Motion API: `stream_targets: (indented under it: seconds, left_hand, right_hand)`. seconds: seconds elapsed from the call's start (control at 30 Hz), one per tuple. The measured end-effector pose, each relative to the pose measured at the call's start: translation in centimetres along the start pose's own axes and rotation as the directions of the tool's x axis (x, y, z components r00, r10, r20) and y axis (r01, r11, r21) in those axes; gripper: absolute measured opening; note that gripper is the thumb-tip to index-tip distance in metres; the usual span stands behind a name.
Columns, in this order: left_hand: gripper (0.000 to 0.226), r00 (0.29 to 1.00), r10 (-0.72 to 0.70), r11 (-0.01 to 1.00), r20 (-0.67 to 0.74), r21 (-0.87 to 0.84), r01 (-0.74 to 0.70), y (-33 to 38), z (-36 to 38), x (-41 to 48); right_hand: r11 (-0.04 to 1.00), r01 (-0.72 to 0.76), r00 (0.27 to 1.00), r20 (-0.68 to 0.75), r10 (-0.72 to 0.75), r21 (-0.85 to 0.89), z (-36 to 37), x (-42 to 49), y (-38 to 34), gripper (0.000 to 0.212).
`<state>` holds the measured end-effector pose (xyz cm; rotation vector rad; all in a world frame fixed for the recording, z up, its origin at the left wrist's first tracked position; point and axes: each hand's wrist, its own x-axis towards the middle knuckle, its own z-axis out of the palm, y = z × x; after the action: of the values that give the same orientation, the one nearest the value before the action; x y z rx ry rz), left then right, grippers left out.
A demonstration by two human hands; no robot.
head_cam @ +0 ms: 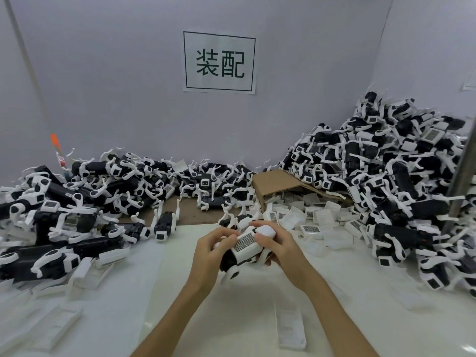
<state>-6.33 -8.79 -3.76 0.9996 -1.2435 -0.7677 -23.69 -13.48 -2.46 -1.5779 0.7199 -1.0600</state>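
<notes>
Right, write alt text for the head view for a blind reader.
A left hand and right hand grip a black-and-white toy robot dog over a white table. A left pile and taller right pile of such toys flank a cardboard box, under a wall sign reading 装配.

- A paper sign (219, 62) taped to the back wall (128, 86) reads "装配" in large dark green characters, inside a thin rectangular frame.
- The grid label (244, 240) on the held toy (231, 258) is too fine to read.
</notes>
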Motion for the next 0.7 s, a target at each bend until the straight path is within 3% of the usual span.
stream_targets:
  seconds: [0.2,0.3,0.37,0.4,0.47,0.53,0.57,0.63,0.7]
  left_hand:
    - [0.049,0.996,-0.088,0.981,-0.002,-0.171,0.086,-0.7,-0.2,0.4]
    - [0.066,0.987,-0.095,0.987,-0.128,-0.138,0.077,-1.1,-0.7,1.0]
    - [0.067,0.971,-0.080,0.989,-0.227,-0.139,0.049,-1.2,-1.3,1.4]
    - [0.066,0.963,-0.078,0.987,-0.260,-0.156,0.038,-1.2,-1.5,1.5]
    - [0.064,0.953,-0.086,0.981,-0.290,-0.194,0.029,-1.1,-1.8,1.8]
    - [0.064,0.953,-0.087,0.981,-0.288,-0.191,0.032,-1.2,-1.6,1.8]
    - [0.063,0.956,-0.088,0.983,-0.279,-0.177,0.039,-1.3,-1.4,1.7]
    - [0.062,0.965,-0.089,0.988,-0.248,-0.146,0.054,-1.6,-0.8,1.5]
    - [0.060,0.973,-0.096,0.991,-0.211,-0.113,0.073,-1.8,-0.4,1.4]
  right_hand:
    - [0.993,-0.109,0.982,0.149,0.116,-0.055,-1.1,-0.4,-0.7,0.035]
    - [0.985,-0.173,0.946,0.275,0.174,-0.027,-2.0,-0.2,-1.8,0.037]
    - [0.990,-0.133,0.944,0.301,0.138,-0.039,-3.2,0.7,-3.8,0.032]
    - [0.998,-0.064,0.969,0.241,0.060,0.010,-4.1,1.7,-5.3,0.030]
    - [0.953,0.145,0.989,-0.071,-0.131,0.266,-6.8,4.6,-9.9,0.033]
    - [0.832,0.353,0.910,-0.365,-0.198,0.427,-9.8,8.0,-15.8,0.053]
    - [0.843,0.371,0.884,-0.426,-0.192,0.390,-11.0,9.6,-18.6,0.067]
    - [0.963,0.231,0.875,-0.461,-0.145,0.135,-12.5,11.8,-21.8,0.081]
    - [0.984,0.075,0.886,-0.441,-0.140,-0.162,-13.2,12.6,-21.7,0.074]
